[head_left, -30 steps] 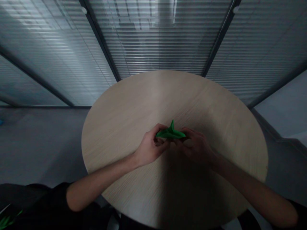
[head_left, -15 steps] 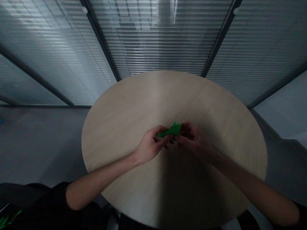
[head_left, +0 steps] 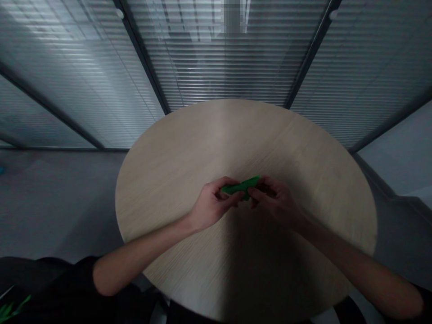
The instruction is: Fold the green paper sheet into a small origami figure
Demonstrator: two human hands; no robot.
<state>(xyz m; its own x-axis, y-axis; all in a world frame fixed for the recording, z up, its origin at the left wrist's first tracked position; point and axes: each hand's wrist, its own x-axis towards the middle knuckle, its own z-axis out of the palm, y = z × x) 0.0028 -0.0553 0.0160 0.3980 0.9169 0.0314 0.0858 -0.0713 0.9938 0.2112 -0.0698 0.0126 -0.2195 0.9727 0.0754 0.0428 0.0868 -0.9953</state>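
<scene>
Hands, left (head_left: 213,202) and right (head_left: 275,200), are gripping a green folded piece (head_left: 241,186) above the tabletop (head_left: 189,148).

This looks like an office or a small meeting room, going by the glazed partitions in dark frames (head_left: 143,56) that stand just beyond the desk, with horizontal slatted blinds (head_left: 232,67) covering the panes. The desk (head_left: 202,135) itself is a plain oval-looking top in pale wood grain, of the sort found in a meeting corner, and around it runs a flat grey floor (head_left: 60,193). The light is dim and comes mostly through the slats, where bright shapes show faintly behind the middle and left panes.
</scene>
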